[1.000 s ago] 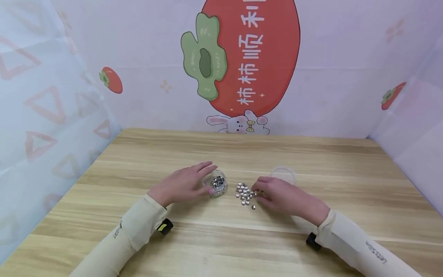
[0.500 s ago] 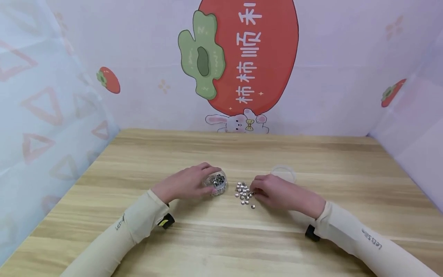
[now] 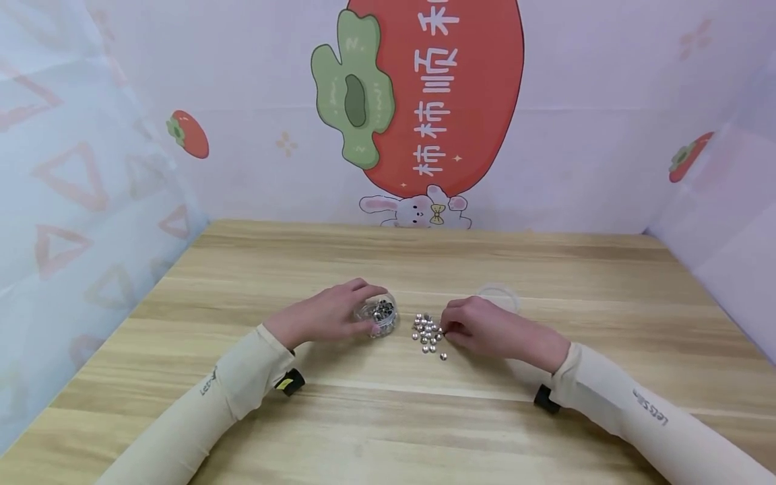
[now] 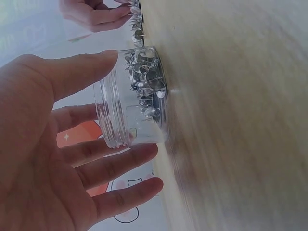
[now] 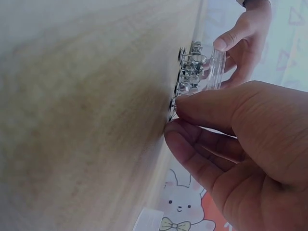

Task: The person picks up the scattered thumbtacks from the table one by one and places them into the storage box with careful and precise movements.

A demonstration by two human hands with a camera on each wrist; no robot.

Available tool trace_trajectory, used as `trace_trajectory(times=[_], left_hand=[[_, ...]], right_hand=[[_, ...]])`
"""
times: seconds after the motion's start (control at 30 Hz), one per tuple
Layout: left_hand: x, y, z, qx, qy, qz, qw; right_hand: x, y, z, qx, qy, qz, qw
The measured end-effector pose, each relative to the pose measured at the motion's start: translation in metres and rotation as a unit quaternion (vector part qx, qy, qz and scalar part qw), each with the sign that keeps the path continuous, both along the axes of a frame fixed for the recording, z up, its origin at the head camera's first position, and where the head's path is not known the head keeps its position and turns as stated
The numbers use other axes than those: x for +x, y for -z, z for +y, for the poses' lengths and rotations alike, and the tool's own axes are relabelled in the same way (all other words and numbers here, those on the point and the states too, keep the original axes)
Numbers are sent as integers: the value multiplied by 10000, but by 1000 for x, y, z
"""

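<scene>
My left hand point(image 3: 330, 313) holds a small clear round jar point(image 3: 388, 329) on the table, thumb at its rim and fingers along the far side. Silver thumbtacks point(image 4: 147, 77) lie inside the jar, and its threaded mouth faces up. To the right of it, a loose pile of thumbtacks point(image 3: 426, 330) is spread on the wood, points up in the right wrist view. At the pile's right edge is my right hand point(image 3: 494, 327), thumb and forefinger pinching a thumbtack point(image 5: 174, 103) that the fingertips mostly hide.
Behind my right hand lies a clear round lid point(image 3: 514, 300), partly covered by it. One stray thumbtack point(image 3: 444, 356) sits at the near side of the pile. The wooden table point(image 3: 388, 256) ends at a printed backdrop point(image 3: 242, 148), with pale panels on both sides.
The left fingers and thumb have closed in on the jar. My right hand's fingertips have drawn together at the edge of the pile; the pile is almost unchanged.
</scene>
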State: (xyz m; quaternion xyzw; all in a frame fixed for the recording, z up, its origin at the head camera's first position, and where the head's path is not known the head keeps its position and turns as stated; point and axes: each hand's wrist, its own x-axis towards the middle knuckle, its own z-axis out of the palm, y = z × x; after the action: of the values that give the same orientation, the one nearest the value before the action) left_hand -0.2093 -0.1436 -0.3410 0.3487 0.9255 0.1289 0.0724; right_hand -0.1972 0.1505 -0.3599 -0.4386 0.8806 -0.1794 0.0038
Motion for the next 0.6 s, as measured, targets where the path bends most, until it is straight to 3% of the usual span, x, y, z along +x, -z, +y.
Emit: trace_trajectory(times=[0.6], left_hand=[[-2,2,-4,97,3,-55,9999]], right_hand=[[-1,2,-3,33,82,189,9998]])
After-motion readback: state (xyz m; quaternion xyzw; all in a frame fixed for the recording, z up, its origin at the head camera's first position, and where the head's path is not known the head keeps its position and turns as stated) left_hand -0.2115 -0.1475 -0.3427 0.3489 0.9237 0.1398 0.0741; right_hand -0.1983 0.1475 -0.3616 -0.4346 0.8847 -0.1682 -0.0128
